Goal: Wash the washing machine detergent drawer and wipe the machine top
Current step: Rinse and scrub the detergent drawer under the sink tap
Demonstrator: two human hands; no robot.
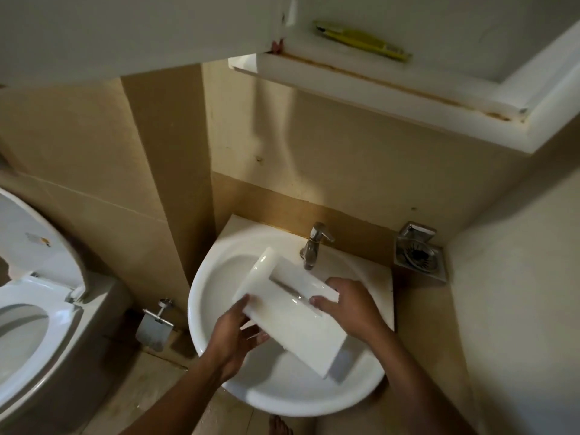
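Stood barefoot, one foot (pixel 280 425) just visible on the tiled floor below the near rim of the sink (pixel 216 312). Held the white detergent drawer (pixel 292 312) over the round white basin with both hands, set apart on opposite sides of it. Clamped the left hand (pixel 233 334) on the drawer's left edge, thumb on top and fingers curled beneath. Clamped the right hand (pixel 343 304) on the right edge, thumb laid on the upper face. Held the drawer tilted and slantwise across the basin, its thick front panel raised at the far left, its other end low toward the near right rim. Caught wet glints along a dark groove in the upper face; could not tell whether water ran. Backed by a chrome tap (pixel 314 246) at the sink's rear edge, spout pointed down just beyond the drawer. Flanked on the left by a white toilet (pixel 31 309) with lid raised, and by a metal paper holder (pixel 155 324) on the wall between toilet and sink. Flanked on the right by a square metal grate (pixel 419 255). Topped by an open white cabinet (pixel 408 98) with rust-coloured stains along its frame and a yellow object (pixel 361 40) inside.
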